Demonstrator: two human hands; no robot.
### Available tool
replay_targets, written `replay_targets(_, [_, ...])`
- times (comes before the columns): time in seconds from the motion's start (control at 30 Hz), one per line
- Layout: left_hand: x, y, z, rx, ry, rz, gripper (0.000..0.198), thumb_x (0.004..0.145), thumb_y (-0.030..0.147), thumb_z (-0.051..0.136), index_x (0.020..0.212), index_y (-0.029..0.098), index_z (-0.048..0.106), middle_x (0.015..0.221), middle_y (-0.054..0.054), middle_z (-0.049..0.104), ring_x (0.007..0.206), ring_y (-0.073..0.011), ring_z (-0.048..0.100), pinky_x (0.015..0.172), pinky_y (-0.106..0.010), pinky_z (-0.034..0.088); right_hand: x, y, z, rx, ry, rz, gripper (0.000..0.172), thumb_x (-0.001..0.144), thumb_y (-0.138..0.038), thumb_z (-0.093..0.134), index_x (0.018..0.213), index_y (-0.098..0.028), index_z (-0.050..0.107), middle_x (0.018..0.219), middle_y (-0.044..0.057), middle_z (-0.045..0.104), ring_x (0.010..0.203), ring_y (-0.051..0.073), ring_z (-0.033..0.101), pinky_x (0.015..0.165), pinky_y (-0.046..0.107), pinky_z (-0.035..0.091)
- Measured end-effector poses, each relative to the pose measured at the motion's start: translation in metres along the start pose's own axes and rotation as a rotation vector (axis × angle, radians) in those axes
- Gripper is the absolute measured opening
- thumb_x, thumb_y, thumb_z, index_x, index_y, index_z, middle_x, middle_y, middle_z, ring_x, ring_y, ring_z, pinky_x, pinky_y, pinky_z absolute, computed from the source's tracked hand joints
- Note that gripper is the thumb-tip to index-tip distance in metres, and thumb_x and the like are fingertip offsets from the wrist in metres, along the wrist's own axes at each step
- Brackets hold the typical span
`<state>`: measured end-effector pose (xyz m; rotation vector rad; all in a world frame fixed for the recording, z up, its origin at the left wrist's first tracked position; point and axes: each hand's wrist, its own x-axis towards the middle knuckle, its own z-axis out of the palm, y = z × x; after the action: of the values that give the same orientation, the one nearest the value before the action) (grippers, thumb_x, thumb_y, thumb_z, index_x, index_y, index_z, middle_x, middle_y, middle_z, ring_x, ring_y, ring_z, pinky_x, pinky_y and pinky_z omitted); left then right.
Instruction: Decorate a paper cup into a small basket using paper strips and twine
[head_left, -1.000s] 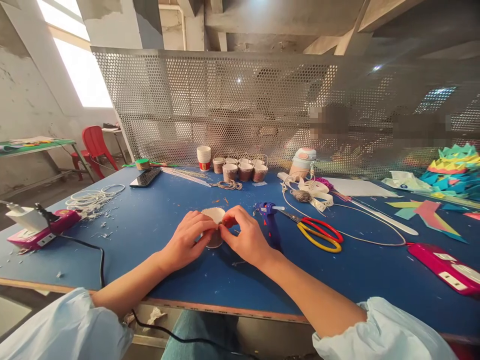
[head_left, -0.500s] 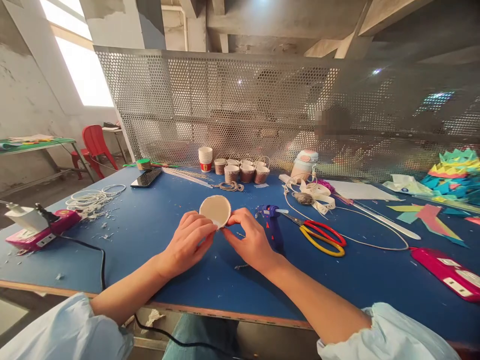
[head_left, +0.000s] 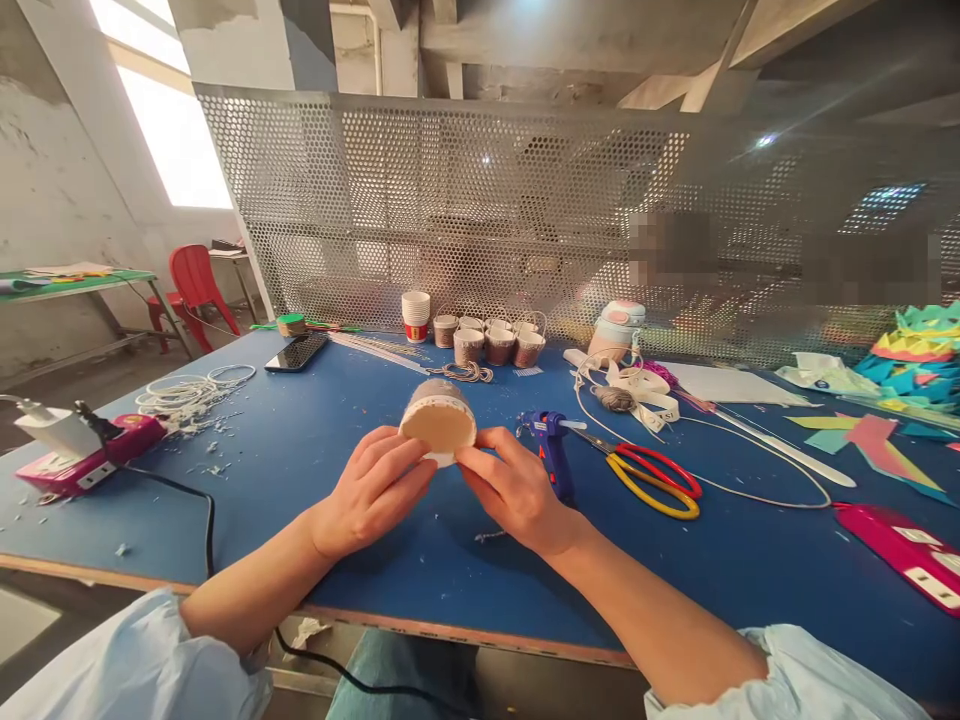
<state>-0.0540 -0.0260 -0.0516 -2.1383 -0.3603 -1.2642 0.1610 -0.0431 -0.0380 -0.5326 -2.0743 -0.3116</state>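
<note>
Both my hands hold up a small paper cup (head_left: 439, 422) wrapped in brown cord, tipped so its round bottom faces me. My left hand (head_left: 371, 490) grips it from the left with fingers curled on its rim. My right hand (head_left: 514, 488) pinches its lower right edge. The cup is lifted a little above the blue table (head_left: 315, 440). A blue glue gun (head_left: 553, 450) lies just right of my right hand.
Red and yellow scissors (head_left: 656, 480) lie right of the glue gun. Several wrapped cups (head_left: 491, 342) and a stack of paper cups (head_left: 415, 315) stand at the back by the perforated screen (head_left: 525, 200). A phone (head_left: 296, 352), white cord coils (head_left: 191, 390), pink power strips (head_left: 90, 455) and coloured paper (head_left: 862, 435) lie around.
The cup was standing on the table between my hands; it has been lifted and tipped until its bottom faces me. Both hands rose with it.
</note>
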Motion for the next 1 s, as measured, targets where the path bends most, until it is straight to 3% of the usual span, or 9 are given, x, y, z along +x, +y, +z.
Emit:
replay_targets(0.27, [-0.004,-0.002,-0.003,0.105,0.057,0.037,0.032,0.074,0.015,0.070,0.103,0.024,0.064,0.107,-0.008,0.062,0.104,-0.0222,0.059,0.089,-0.037,0.055,0.001,0.000,-0.004,-0.086,0.012,-0.013,0.027,0.091,-0.006,0.050,0.113,-0.022,0.054,0.094,0.009,0.060,0.082,0.017,0.062,0.069,0.027,0.054])
replay_targets(0.53, [0.002,-0.002,-0.003,0.213,0.086,-0.022,0.034,0.072,0.009,0.074,0.100,0.026,0.065,0.105,-0.006,0.064,0.105,-0.0214,0.058,0.089,-0.037,0.053,0.003,-0.001,-0.004,-0.097,0.018,-0.022,0.025,0.091,-0.007,0.050,0.112,-0.020,0.054,0.091,0.009,0.060,0.078,0.017,0.061,0.066,0.027,0.052])
replay_targets(0.83, [-0.003,-0.007,0.002,0.098,-0.175,-0.022,0.020,0.084,0.010,0.063,0.100,0.021,0.062,0.104,-0.005,0.073,0.116,-0.0231,0.057,0.098,-0.040,0.044,0.003,0.005,0.000,0.001,-0.110,0.141,0.015,0.097,-0.015,0.044,0.099,-0.020,0.058,0.081,0.004,0.056,0.068,0.014,0.056,0.063,0.025,0.048])
replay_targets(1.0, [0.005,-0.004,0.008,-0.084,-0.260,-0.171,0.012,0.089,0.010,0.055,0.098,0.016,0.060,0.094,-0.008,0.071,0.104,-0.0220,0.061,0.090,-0.038,0.047,0.002,0.009,0.006,0.103,-0.187,0.329,0.012,0.094,-0.016,0.048,0.094,-0.020,0.059,0.083,0.003,0.058,0.069,0.014,0.057,0.064,0.025,0.049])
